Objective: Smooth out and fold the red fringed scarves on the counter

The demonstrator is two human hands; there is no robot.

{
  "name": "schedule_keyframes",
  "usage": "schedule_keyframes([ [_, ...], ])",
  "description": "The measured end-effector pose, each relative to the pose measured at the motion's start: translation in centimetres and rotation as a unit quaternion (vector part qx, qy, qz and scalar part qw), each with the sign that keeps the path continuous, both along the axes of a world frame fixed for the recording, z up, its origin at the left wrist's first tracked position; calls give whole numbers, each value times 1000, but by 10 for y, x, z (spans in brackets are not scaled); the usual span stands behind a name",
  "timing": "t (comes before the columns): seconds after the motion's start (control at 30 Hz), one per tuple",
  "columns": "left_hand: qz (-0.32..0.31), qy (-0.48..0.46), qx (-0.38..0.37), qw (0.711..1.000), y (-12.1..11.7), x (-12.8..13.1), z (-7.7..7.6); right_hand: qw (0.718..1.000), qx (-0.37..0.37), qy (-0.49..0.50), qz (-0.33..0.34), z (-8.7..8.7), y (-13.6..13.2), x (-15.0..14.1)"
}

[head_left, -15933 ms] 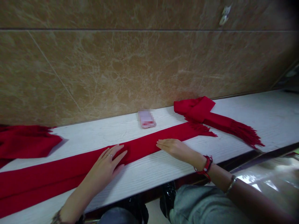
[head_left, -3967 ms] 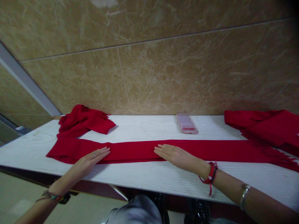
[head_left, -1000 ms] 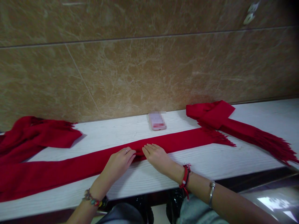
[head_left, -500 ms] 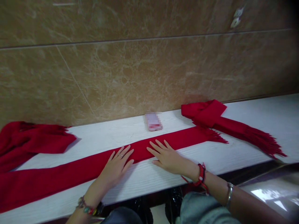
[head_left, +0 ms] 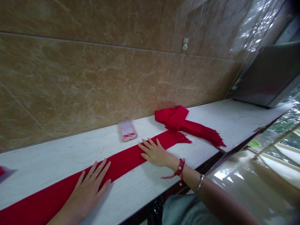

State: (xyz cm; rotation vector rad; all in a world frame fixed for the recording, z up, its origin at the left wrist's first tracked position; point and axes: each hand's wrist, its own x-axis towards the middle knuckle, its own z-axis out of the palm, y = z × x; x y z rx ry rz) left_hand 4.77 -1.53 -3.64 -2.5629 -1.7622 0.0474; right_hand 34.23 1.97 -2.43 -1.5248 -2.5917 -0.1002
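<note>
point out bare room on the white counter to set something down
The white counter shows bare right of the bunched scarf, up to the grey box, and left of the phone, between wall and flat scarf. Crowded: around the right hand, phone and bunched scarf.

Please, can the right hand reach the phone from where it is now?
Probably yes: the right hand lies on the flat red scarf, and the phone sits just beyond, with nothing standing between.

Matt red cloth scarf (head_left: 126, 157); glossy, veined, stone-like wall (head_left: 112, 84).
</note>
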Motion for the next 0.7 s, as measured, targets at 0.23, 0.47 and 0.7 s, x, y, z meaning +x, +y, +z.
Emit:
schedule_keyframes([
  [0.23,20,-16,-22,999,5,32,21,989,41,-47,-130,9,17,65],
  [0.47,-10,-17,58,998,10,71,10,996,32,47,67,16,-2,-25],
  [0.7,-23,-17,35,999,4,38,6,1000,14,1,-15,-5,8,32],
])
